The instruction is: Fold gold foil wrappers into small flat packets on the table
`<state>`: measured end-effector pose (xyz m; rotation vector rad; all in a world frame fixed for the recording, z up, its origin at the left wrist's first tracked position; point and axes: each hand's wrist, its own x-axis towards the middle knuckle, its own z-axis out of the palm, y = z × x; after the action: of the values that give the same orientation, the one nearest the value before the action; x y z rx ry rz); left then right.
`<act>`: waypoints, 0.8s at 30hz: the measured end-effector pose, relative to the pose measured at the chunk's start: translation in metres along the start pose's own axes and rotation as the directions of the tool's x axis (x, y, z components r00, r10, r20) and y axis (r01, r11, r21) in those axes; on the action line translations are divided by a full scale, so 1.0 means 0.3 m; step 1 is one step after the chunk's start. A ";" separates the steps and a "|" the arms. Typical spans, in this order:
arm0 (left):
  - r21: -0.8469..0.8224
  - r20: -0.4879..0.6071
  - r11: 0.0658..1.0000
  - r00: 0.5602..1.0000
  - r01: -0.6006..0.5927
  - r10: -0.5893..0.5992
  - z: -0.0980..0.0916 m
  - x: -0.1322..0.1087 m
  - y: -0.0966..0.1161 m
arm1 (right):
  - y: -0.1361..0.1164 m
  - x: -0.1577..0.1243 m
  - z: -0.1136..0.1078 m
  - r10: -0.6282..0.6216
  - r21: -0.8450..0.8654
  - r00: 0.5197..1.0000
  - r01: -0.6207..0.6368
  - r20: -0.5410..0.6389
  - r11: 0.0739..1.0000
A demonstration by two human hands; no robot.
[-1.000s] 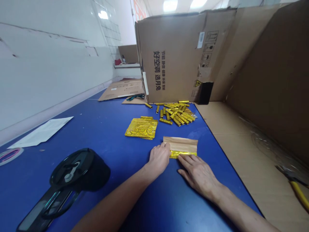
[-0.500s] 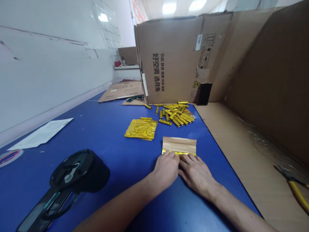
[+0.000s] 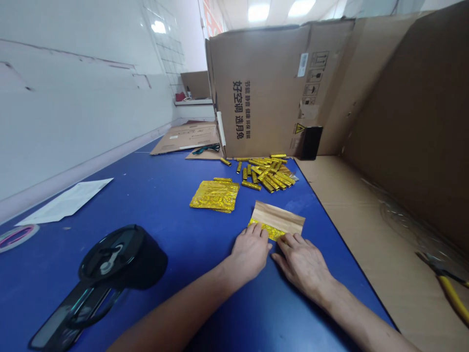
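Observation:
A sheet of gold foil paper (image 3: 279,218) lies slanted on the blue table, brown backing up, with a gold strip folded over along its near edge. My left hand (image 3: 251,252) has its bent fingers closed on the left end of that near edge. On the right end, the curled fingertips of my right hand (image 3: 302,261) hold the edge down, its thumb on the near side. What lies under the fingers is hidden. Just beyond the left hand is a stack of flat gold foil sheets (image 3: 214,196). Farther back sits a pile of small gold rolled tubes (image 3: 269,173).
A black lidded cup (image 3: 124,259) stands at left on the blue table (image 3: 176,234). White paper (image 3: 69,200) and a tape roll (image 3: 16,238) lie farther left. A large cardboard box (image 3: 271,93) rises behind, a black phone-like slab (image 3: 311,143) against it. Yellow-handled pliers (image 3: 452,293) lie right.
The sheet has turned clockwise, its right side now nearer me. My fingers have moved slightly apart, and more of the gold strip shows between them.

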<state>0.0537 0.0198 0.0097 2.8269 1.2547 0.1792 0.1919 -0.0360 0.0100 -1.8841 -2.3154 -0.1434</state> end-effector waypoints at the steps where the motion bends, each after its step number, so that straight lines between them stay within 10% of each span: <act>1: -0.003 -0.002 1.000 1.000 0.008 -0.008 0.002 0.006 -0.005 | -0.005 -0.002 -0.002 -0.010 0.000 1.000 0.010 -0.002 1.000; 24: -0.059 0.159 0.996 0.984 -0.072 0.081 0.046 0.068 -0.096 | 0.010 0.003 0.076 -0.123 0.115 0.980 0.142 -0.155 0.983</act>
<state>0.0478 0.0543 -0.0048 2.7811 1.0933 -0.0132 0.1933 -0.0308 -0.0123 -1.6044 -2.2924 -0.1437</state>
